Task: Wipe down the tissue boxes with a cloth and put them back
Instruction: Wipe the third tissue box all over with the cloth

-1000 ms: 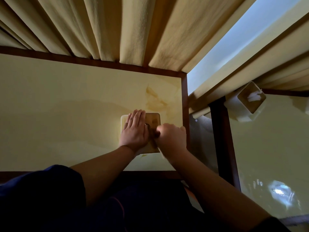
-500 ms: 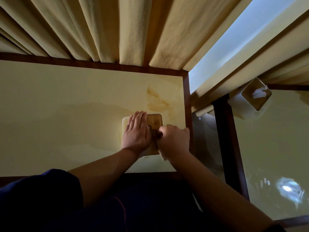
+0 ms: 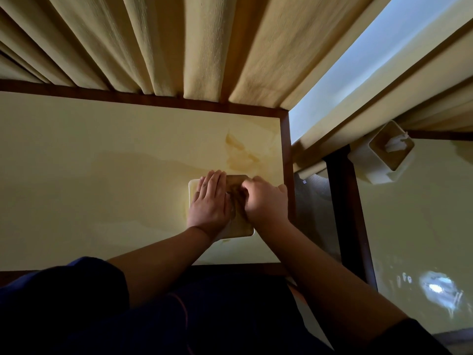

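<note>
The table (image 3: pixel 102 175) carries the tissue box (image 3: pixel 239 230) near its right edge, directly under both hands. The left hand (image 3: pixel 210 201) lies flat on the lid with straight fingers. The right hand (image 3: pixel 265 201) is curled over the lid centre; whether it holds a cloth, I cannot tell.

Your left hand (image 3: pixel 210 201) lies flat, fingers straight and together, on the left half of the tissue box (image 3: pixel 239 228). Your right hand (image 3: pixel 266 201) sits curled over its right half, knuckles up, both forearms reaching forward.
</note>
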Motion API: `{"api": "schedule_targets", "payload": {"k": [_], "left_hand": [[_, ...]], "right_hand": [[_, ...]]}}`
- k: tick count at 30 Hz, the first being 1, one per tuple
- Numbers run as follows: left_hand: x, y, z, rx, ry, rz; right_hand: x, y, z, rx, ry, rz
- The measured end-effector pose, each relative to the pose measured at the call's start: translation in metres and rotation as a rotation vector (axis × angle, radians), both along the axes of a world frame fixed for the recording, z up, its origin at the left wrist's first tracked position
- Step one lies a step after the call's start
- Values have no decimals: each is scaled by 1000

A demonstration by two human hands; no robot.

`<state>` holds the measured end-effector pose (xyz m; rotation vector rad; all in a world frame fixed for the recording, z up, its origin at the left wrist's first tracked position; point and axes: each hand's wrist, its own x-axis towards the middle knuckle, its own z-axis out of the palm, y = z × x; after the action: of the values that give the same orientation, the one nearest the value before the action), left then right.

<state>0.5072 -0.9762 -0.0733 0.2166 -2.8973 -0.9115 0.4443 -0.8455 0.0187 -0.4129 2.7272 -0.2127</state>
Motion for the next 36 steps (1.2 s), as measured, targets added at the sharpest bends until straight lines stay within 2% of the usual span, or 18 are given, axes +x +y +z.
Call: {"api": "schedule_targets", "payload": {"k": [10,24,27,31,33,36], "left_hand": [[0,-1,3,-6,-64,-20],[0,-2,6,14,-89,-37],[-5,-13,5,-18,-111,-155],[-12,-34,10,-148,-18,-355],[-6,-32,20,-173,-52,-265],[10,-6,44,-6,-272,103]], "right_hand": [[77,48,-13,-26,45,148],[36,21,-16,-12,128,57],[37,36,-15,-106,82,170],[55,66,-12,-286,201,191],[63,76,-11,-332,229,170],[67,89,-11,-320,297,152]]}}
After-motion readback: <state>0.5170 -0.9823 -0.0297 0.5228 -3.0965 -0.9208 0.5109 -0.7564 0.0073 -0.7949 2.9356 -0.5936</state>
